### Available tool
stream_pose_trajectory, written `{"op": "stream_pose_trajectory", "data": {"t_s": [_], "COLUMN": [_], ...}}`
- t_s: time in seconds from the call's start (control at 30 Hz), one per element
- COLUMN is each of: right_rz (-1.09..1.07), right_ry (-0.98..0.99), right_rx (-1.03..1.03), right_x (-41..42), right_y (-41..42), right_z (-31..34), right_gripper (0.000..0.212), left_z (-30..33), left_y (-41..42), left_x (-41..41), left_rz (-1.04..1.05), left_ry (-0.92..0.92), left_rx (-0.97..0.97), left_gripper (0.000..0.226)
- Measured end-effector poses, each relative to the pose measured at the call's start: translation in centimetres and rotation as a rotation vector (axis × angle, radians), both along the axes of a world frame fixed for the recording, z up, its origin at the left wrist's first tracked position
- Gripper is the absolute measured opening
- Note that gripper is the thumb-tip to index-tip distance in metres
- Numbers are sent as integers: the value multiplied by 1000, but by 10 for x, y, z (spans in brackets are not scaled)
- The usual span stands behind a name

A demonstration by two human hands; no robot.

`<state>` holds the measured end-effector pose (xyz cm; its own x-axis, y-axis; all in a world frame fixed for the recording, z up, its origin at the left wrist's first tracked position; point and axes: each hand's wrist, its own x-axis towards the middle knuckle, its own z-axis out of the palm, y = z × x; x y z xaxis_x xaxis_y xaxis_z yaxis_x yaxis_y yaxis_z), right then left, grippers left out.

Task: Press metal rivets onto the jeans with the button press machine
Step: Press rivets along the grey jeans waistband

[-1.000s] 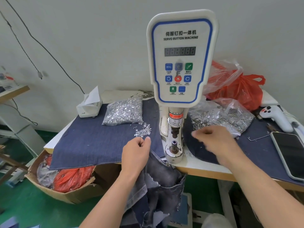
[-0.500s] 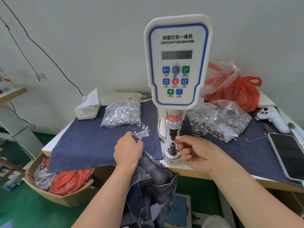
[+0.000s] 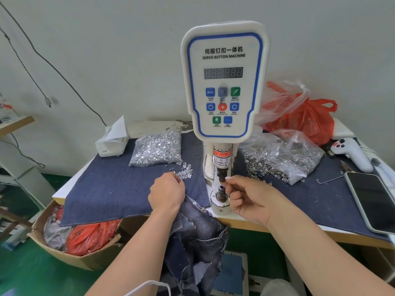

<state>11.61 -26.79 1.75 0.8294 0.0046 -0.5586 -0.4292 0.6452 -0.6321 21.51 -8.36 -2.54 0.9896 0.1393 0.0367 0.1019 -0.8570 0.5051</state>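
**Seat the rivet part squarely before you bring the denim in**

Nearest you, the jeans (image 3: 198, 236) hang off the front edge of the table (image 3: 277, 228), with only a top corner reaching the deck beside the press base; rivets already show along that edge. Don't let the hanging weight drag the fabric away once you lift it over the die.

Your left hand (image 3: 166, 194) has its fingers curled down at the loose rivets (image 3: 185, 172) on the blue denim mat (image 3: 106, 189). It seems to be pinching one up, though I cannot tell whether anything is between the fingertips. Take a single piece, not a cluster.

Your right hand (image 3: 245, 194) pinches thumb and forefinger at the top of the lower die (image 3: 221, 192), just under the upper punch (image 3: 221, 175). The part itself is too small to make out. Set it flat and centred, then draw the fingers fully clear, as the warning label above advises.

Farther back, the button press machine (image 3: 224, 82) stands upright, its display dark. The bag of rivets (image 3: 157, 147) lies to its left, the bag of ring parts (image 3: 282, 159) to its right, both within easy reach.
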Motion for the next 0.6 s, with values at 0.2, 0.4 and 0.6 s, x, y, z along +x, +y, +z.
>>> {"op": "stream_pose_trajectory", "data": {"t_s": [0.2, 0.4, 0.6], "right_rz": [-25, -33, -65], "right_ry": [-3, 2, -9], "right_rx": [41, 35, 6], "right_x": [-3, -3, -4], "right_y": [1, 3, 6], "right_z": [-1, 1, 1], "right_gripper": [12, 15, 16], "left_z": [0, 6, 14], "left_y": [5, 12, 8], "left_x": [-5, -18, -37], "left_rz": [6, -85, -254], "left_ry": [-69, -76, -14], "left_rx": [-159, -487, -685], "left_gripper": [6, 10, 12]}}
